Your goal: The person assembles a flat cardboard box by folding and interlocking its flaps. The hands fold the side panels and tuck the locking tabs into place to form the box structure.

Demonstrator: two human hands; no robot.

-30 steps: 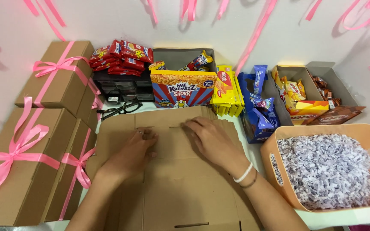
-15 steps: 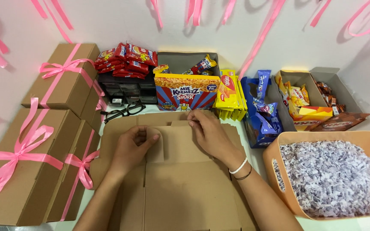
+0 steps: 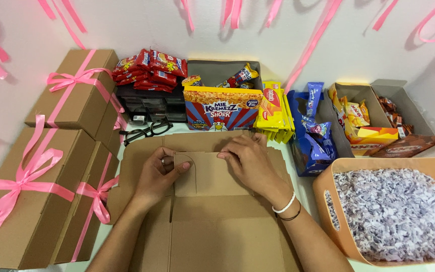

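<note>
A flat brown cardboard box blank (image 3: 217,236) lies on the table in front of me. One of its flaps (image 3: 205,174) is folded over towards me. My left hand (image 3: 159,174) presses on the flap's left edge, thumb on top. My right hand (image 3: 245,161), with a white bracelet at the wrist, holds down the flap's upper right part with spread fingers.
Closed brown boxes with pink ribbons (image 3: 31,186) are stacked on the left. Black glasses (image 3: 147,131), a small drawer unit (image 3: 149,106) and snack packs (image 3: 222,108) line the back. An orange tub of shredded paper (image 3: 393,211) stands at right.
The flap at the far side of the cardboard has been folded over towards me, and both hands have moved onto it to press it down.
</note>
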